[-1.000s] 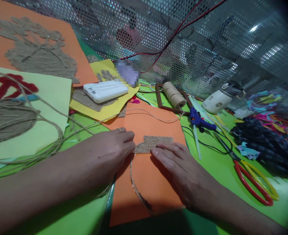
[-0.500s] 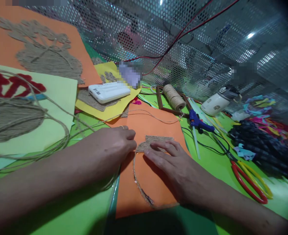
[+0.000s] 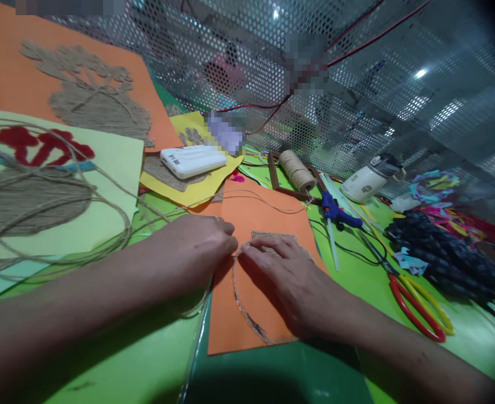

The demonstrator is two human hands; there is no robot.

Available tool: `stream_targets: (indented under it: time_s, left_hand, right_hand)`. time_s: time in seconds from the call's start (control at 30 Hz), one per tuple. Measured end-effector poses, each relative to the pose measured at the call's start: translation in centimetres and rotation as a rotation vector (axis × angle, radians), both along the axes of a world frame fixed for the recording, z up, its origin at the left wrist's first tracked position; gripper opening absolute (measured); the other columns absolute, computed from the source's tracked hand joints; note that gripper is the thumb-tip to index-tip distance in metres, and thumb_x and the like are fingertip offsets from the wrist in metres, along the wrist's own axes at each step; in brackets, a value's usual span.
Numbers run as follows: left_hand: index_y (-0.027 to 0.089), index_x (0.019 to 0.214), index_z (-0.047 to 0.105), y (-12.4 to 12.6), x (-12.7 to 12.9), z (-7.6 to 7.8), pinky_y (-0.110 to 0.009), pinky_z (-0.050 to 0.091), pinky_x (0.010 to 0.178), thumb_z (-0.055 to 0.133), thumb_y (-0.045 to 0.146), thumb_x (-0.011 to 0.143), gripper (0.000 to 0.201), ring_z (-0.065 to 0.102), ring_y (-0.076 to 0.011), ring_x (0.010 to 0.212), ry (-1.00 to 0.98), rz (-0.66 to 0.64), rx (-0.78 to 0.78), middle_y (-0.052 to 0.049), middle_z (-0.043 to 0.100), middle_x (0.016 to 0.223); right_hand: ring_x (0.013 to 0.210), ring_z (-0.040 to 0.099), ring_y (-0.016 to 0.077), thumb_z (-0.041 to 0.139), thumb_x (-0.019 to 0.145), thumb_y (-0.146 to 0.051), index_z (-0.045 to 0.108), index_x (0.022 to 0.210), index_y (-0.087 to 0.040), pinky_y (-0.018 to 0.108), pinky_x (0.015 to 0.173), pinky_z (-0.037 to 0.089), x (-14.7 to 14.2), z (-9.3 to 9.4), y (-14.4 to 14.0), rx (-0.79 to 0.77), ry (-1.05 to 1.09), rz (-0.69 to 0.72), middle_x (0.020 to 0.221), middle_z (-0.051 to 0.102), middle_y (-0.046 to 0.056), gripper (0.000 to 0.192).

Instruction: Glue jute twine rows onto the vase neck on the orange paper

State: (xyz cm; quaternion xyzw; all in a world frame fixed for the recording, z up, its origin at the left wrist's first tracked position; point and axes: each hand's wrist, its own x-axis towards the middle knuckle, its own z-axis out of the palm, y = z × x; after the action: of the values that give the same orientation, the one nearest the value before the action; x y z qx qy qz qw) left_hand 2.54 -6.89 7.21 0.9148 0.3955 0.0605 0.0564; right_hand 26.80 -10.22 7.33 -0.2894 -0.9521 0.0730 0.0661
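The left hand (image 3: 192,247) lies knuckles-up on the near-left edge of the orange sheet (image 3: 264,213), its fingers curled together with the tips pressed at the left end of the jute patch (image 3: 272,238); whether they pinch a strand I cannot tell. The right hand (image 3: 285,275) lies flat, fingers loosely spread and pointing left, covering most of that patch, its fingertips nearly meeting the left hand's. Below them a glued curve of jute twine (image 3: 241,306) loops down across the orange sheet, which rests mid-bench on the green bench (image 3: 348,292). Loose twine runs from the left hand out to the far left, over a pale yellow-green sheet (image 3: 104,185). Farther back sit a white power bank (image 3: 193,161) on yellow paper, a twine spool (image 3: 297,170) inside a brown frame, and a blue glue gun (image 3: 335,210) just right of the sheet. Red-and-yellow scissors (image 3: 419,308) lie well to the right, near a dark cloth pile (image 3: 444,258).
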Motion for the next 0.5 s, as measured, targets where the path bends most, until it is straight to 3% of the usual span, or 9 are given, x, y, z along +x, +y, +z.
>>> stream_targets:
  time_s: [0.13,0.3,0.5]
  left_hand:
    - [0.019,0.060,0.063,-0.2,0.1,0.4,-0.035,0.020,0.052,0.063,0.007,0.071,0.017,0.044,-0.0147,0.052,-0.007,0.031,-0.057,-0.003,0.060,0.067]
    - [0.019,0.066,0.065,-0.1,0.0,0.0,-0.033,0.024,0.053,0.063,0.008,0.074,0.013,0.051,-0.0150,0.057,-0.025,0.000,0.015,-0.003,0.064,0.070]
    - [0.018,0.067,0.067,0.1,0.1,-0.1,-0.033,0.028,0.057,0.059,0.010,0.082,0.018,0.057,-0.0163,0.062,-0.026,0.025,-0.003,-0.006,0.069,0.075]
  right_hand:
    - [0.141,0.047,0.0331,0.047,0.097,-0.007,0.037,0.155,-0.008,0.056,0.116,0.041,-0.5,-0.1,-0.2,0.048,-0.026,0.004,0.144,0.061,0.022,0.059]
    - [0.134,0.053,0.0340,0.045,0.100,-0.007,0.039,0.152,-0.009,0.059,0.112,0.044,-1.3,0.2,-0.5,0.055,-0.016,0.024,0.139,0.066,0.020,0.053]
    - [0.132,0.058,0.0266,0.044,0.096,-0.003,0.047,0.146,-0.020,0.051,0.109,0.053,-0.4,-0.6,-0.2,-0.060,0.266,-0.092,0.142,0.065,0.015,0.053]
